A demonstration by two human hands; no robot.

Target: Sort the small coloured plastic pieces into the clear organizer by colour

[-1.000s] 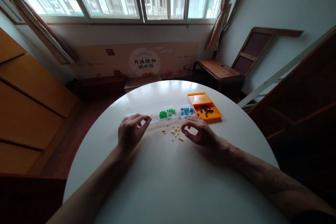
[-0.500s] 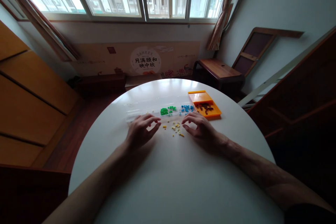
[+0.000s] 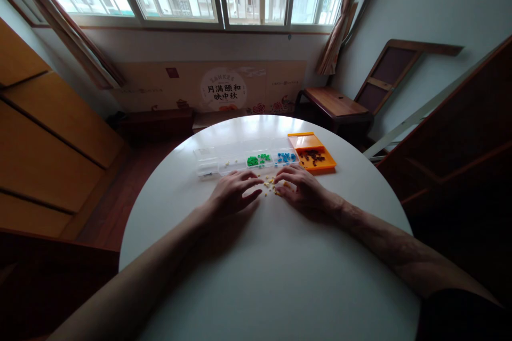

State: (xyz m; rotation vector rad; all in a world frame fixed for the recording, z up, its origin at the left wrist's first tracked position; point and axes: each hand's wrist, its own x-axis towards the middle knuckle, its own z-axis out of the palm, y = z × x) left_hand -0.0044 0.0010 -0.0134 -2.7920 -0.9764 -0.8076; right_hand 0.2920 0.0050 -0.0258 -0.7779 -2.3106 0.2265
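Several small yellow pieces (image 3: 271, 183) lie loose on the round white table (image 3: 272, 266), between my two hands. My left hand (image 3: 235, 192) rests flat beside them with fingers stretched toward the pile, holding nothing. My right hand (image 3: 300, 187) lies on the pile's right side with fingers curled down over some pieces; what they hold, if anything, is hidden. Just beyond stands a long clear compartment box (image 3: 208, 162) with a few yellow pieces, green pieces (image 3: 256, 160) and blue pieces (image 3: 286, 157) in separate sections.
An orange tray (image 3: 328, 162) with dark brown pieces sits at the box's right end. Beyond the table are a wooden side table (image 3: 332, 102), a folded panel against the wall, and windows. Wooden furniture stands left and right.
My left hand has moved right from the clear box to the yellow pile and opened flat. My right hand has slid left onto the pile. The view has shifted slightly.
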